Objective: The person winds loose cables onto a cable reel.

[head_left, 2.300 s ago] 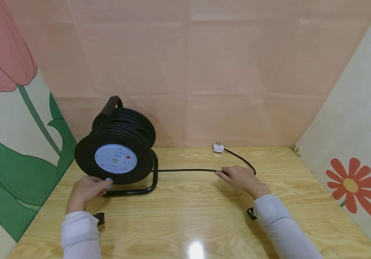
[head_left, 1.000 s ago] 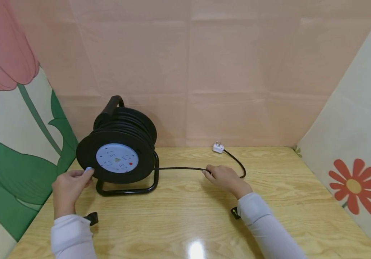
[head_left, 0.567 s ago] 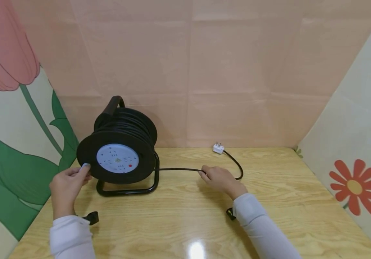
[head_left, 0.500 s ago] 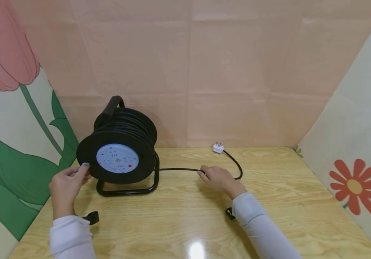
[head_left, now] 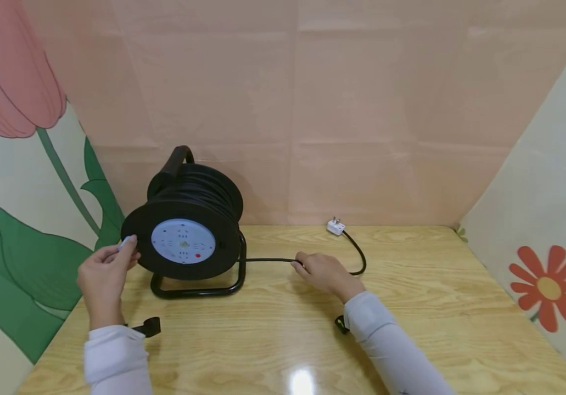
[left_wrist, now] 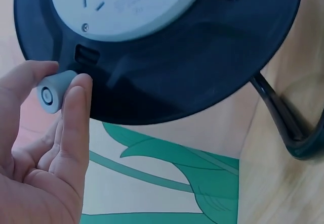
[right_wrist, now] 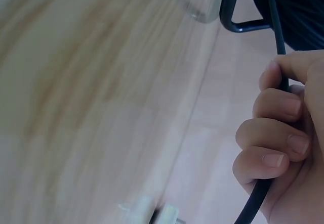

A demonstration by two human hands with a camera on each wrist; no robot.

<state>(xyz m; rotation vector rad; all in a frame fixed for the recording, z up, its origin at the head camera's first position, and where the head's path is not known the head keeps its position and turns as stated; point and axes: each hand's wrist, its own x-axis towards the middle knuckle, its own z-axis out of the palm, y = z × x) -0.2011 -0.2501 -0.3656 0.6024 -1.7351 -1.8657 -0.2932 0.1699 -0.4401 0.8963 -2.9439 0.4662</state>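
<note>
A black cable reel (head_left: 134,219) stands at the left of the table, wound with black cable, a pale socket panel (head_left: 183,241) on its front disc. My left hand (head_left: 104,277) pinches a small light-grey crank knob (left_wrist: 54,91) at the disc's left edge between thumb and fingers. From the reel's lower right the loose cable (head_left: 268,259) runs across to my right hand (head_left: 327,274). In the right wrist view my right fingers (right_wrist: 271,133) are curled round that cable. Past the hand it bends back to a white plug (head_left: 335,226) lying near the wall.
The reel rests on a black tubular frame (head_left: 199,292) and has a black carrying handle (head_left: 176,160) on top. Black straps (head_left: 150,327) hang by both wrists. A pink-covered wall (head_left: 362,137) closes off the back of the wooden table (head_left: 243,340).
My left hand has carried the knob from the disc's bottom up to its left edge, turning the disc clockwise. My right hand has moved left towards the reel, and the free cable between is shorter.
</note>
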